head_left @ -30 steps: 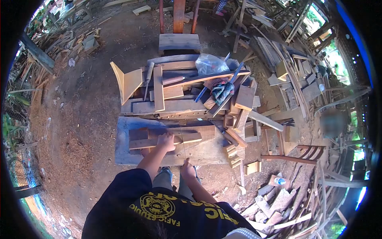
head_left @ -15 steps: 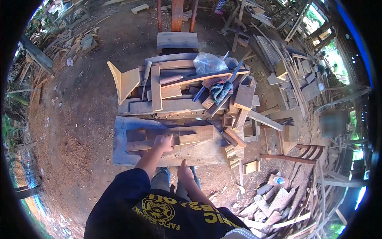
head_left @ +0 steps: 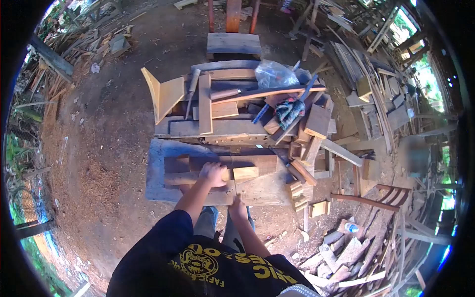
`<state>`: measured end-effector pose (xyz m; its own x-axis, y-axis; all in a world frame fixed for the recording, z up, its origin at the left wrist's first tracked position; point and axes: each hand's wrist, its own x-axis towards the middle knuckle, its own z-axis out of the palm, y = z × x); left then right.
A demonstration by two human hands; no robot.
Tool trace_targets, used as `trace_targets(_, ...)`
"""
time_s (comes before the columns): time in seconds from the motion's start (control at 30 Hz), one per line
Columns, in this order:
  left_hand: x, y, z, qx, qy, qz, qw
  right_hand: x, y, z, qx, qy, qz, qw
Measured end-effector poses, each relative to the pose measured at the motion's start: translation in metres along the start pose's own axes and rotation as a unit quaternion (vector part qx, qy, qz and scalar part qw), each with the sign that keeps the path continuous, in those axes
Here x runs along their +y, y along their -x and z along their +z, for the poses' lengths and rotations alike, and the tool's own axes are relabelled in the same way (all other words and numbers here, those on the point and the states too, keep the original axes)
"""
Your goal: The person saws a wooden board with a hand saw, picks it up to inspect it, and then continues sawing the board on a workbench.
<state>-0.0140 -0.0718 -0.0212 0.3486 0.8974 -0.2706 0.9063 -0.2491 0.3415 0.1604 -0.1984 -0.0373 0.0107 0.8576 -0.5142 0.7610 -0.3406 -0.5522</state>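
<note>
My left hand (head_left: 213, 174) is closed over a length of wood (head_left: 180, 178) lying across the workbench (head_left: 267, 190). Low at the bench's front edge, my right hand (head_left: 238, 209) grips the handle of a thin-bladed saw (head_left: 235, 186). Its narrow blade points away from me and crosses the wood just right of my left hand. A pale end block (head_left: 246, 173) shows on the blade's right side. Behind these lies a darker board (head_left: 267, 162). My left fingertips are partly hidden.
A second bench holds boards (head_left: 205, 104), a chisel-like tool (head_left: 193, 91), a plastic bag (head_left: 274, 74) and a bunched cloth (head_left: 289, 112). Tools and blocks (head_left: 303, 171) crowd the right end. A chair frame (head_left: 371, 198) and scrap wood (head_left: 349, 257) lie right.
The whole view has shifted, so the benches appear farther right. My left hand still presses the wood, and my right hand still holds the saw, its blade now showing more clearly.
</note>
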Motion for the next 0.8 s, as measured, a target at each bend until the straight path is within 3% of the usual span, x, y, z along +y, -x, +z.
trace_targets(0.1, -0.003, 0.0, -0.002, -0.004, -0.023, 0.017, 1.0, 0.002, 0.022, -0.01, -0.052, 0.024, 0.043, 0.997)
trace_targets(0.23, 0.003, 0.0, -0.016, -0.025, -0.042, 0.018, 0.999, 0.007, -0.002, 0.002, -0.02, 0.023, -0.004, 1.0)
trace_targets(0.3, 0.002, 0.0, -0.015, -0.03, -0.018, 0.017, 0.999, -0.01, -0.029, 0.006, 0.066, -0.001, -0.061, 0.996)
trace_targets(0.33, 0.002, 0.0, -0.015, -0.023, -0.035, 0.017, 0.999, -0.013, -0.03, 0.006, 0.063, -0.002, -0.064, 0.996)
trace_targets(0.43, -0.001, -0.001, -0.011, -0.009, 0.013, 0.017, 1.0, -0.005, -0.029, 0.004, 0.043, 0.015, -0.052, 0.998)
trace_targets(0.47, -0.001, -0.001, -0.01, -0.008, 0.014, 0.014, 1.0, 0.0, -0.02, 0.004, 0.011, 0.027, -0.007, 1.0)
trace_targets(0.53, 0.0, -0.003, -0.02, -0.094, 0.043, -0.022, 0.994, 0.011, 0.017, -0.004, -0.007, 0.021, 0.011, 1.0)
trace_targets(0.6, 0.0, -0.003, -0.027, -0.093, 0.038, -0.023, 0.995, 0.015, 0.045, -0.01, -0.016, 0.006, 0.017, 1.0)
trace_targets(0.8, 0.001, -0.007, -0.025, -0.132, 0.041, -0.024, 0.99, -0.003, -0.016, 0.008, 0.035, -0.012, 0.0, 0.999)
